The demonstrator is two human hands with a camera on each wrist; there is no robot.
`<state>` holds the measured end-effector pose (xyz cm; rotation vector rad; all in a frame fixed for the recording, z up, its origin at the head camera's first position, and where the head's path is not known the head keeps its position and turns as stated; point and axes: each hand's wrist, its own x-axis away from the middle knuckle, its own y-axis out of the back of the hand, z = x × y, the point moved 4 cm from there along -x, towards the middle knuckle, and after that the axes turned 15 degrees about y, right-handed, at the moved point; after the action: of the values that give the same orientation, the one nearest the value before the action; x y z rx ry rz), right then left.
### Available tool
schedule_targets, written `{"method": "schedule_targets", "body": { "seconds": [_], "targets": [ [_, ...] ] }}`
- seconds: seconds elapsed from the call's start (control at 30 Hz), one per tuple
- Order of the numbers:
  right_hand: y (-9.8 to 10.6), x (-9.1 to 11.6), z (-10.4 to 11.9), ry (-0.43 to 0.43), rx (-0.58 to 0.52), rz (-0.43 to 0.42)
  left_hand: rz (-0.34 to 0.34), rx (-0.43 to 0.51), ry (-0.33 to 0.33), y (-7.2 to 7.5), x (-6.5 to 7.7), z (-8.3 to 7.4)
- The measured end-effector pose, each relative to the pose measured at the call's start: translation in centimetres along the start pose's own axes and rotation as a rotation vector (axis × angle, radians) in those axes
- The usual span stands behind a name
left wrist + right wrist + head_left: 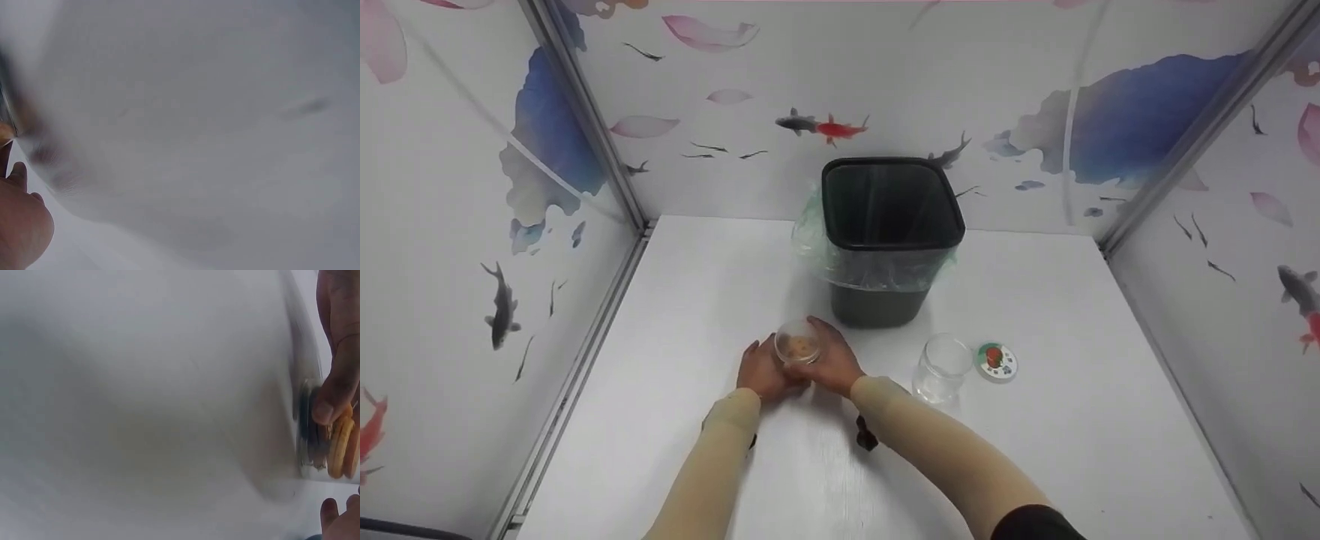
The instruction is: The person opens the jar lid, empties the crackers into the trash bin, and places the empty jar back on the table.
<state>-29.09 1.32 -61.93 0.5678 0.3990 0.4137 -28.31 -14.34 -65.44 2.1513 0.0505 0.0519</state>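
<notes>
A small clear jar (798, 342) of round sandwich cookies (341, 445) is between both hands, left of the bin's base. My right hand (835, 360) grips its side, and the right wrist view shows the thumb pressed on the clear wall. Pale cookies and a darker layer show through it. My left hand (765, 372) holds the jar from the left; its grip is partly hidden. In the left wrist view, part of the left hand (25, 222) appears at the edge. A second clear jar (939, 369), uncapped, stands to the right. Beside it lies a round white-and-green lid (997, 362) with a red picture.
Behind the hands stands a dark bin (879, 307) lined with a pale green plastic bag (810, 236). All this is on a white table (697, 300), with fish-printed panels (720, 165) at the back and both sides. Metal rails run along the corners.
</notes>
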Motion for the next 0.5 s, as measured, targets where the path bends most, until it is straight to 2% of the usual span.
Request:
{"method": "schedule_targets", "body": {
  "seconds": [0.3, 0.4, 0.5],
  "targets": [
    [1.3, -1.1, -0.7, 0.088, -0.002, 0.109, -0.002, 0.001, 0.023, -0.3, -0.1, -0.1],
    [1.2, -0.7, -1.0, 0.058, 0.014, 0.089, 0.000, 0.011, 0.025, -0.4, -0.1, 0.0],
    [0.9, -0.2, -1.1, 0.035, 0.011, 0.031, -0.006, 0.000, 0.021, -0.3, -0.2, 0.1]
  ]
}}
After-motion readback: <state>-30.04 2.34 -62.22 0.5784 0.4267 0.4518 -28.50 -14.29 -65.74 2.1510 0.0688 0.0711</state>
